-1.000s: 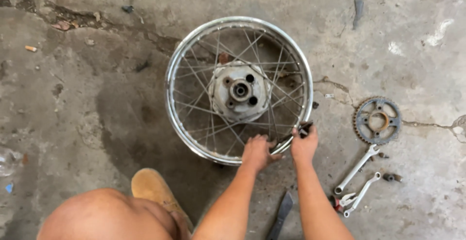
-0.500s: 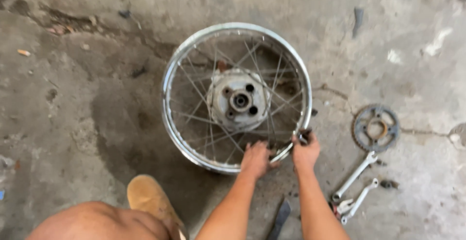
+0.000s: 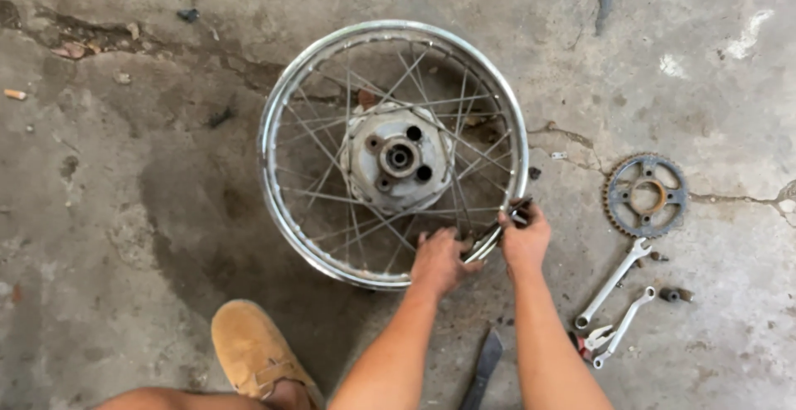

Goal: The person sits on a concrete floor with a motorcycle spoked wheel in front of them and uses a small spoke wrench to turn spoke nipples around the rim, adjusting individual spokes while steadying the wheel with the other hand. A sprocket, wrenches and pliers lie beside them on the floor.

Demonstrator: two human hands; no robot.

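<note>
A spoked motorcycle wheel lies flat on the concrete floor, its chrome rim (image 3: 274,103) bare and its grey hub (image 3: 398,157) in the middle. My left hand (image 3: 441,259) grips the near right part of the rim, fingers curled among the spokes. My right hand (image 3: 524,237) sits just outside the rim beside it, closed on a small dark tool (image 3: 519,209) that touches the rim edge. What kind of tool it is cannot be made out.
A toothed sprocket (image 3: 646,195) lies right of the wheel. Two wrenches (image 3: 615,295) and red-handled pliers (image 3: 587,342) lie below it, with small nuts (image 3: 670,295) nearby. A dark flat bar (image 3: 485,364) rests between my forearms. My tan shoe (image 3: 253,345) is at bottom left.
The view has shifted slightly so the wheel sits a little differently in frame. My hands stay on the same near right part of the rim, with small movement of the right hand's tool.
</note>
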